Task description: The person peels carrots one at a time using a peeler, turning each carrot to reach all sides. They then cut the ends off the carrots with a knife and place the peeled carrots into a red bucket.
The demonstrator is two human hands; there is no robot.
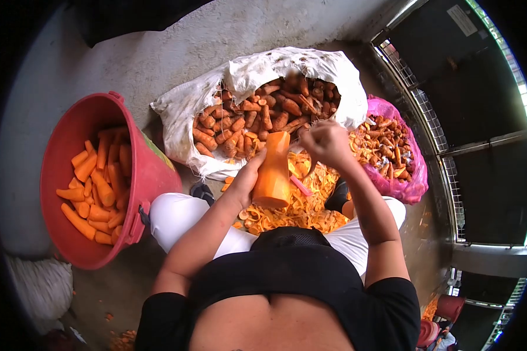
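My left hand (250,178) is wrapped around the side of a thick, smooth orange carrot (272,175) without skin. Its broad, flat-cut end points toward me and the narrower end away. Just right of the carrot's far end, my right hand (328,145) is closed, fingers curled in; I cannot tell what is in them. Below both hands lies a heap of orange peelings (293,217) between my legs. A pink strip-like thing (300,186) shows beside the carrot, above the peelings.
An open white sack (184,117) of unpeeled carrots lies ahead against the wall. To its right stands a pink plastic bag (416,169) of scraps. At left, a tilted red bucket (55,169) holds peeled carrots. Dark panelled doors (480,76) line the right side.
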